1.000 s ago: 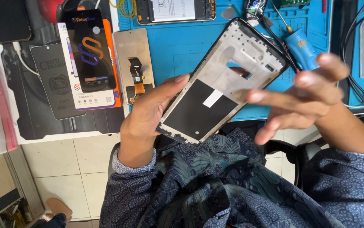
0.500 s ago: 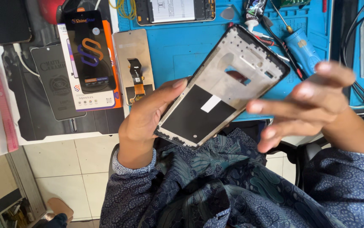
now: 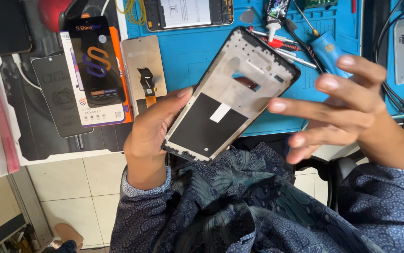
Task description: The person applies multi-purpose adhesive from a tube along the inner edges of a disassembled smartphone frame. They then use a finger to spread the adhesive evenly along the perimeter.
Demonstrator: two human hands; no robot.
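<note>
Phone frame [image 3: 232, 96], tilted above the blue mat [image 3: 197, 54] at the counter edge, has its lower left edge hidden behind the left hand [image 3: 153, 131], which grips it. It is a pale grey inner plate with a black rim, a black panel, a white sticker and cutouts. The right hand [image 3: 347, 103] hovers beside it, fingers spread, blurred, holding nothing.

Left hand [image 3: 153, 129]: raised from a patterned sleeve, palm turned inward, thumb stretched up and to the right, the fingers curled out of sight behind what it grips. Right hand [image 3: 347, 105]: held level from the right, fingers [image 3: 305, 107] spread and extended leftward, slightly blurred, gripping nothing, forearm sleeved below.
</note>
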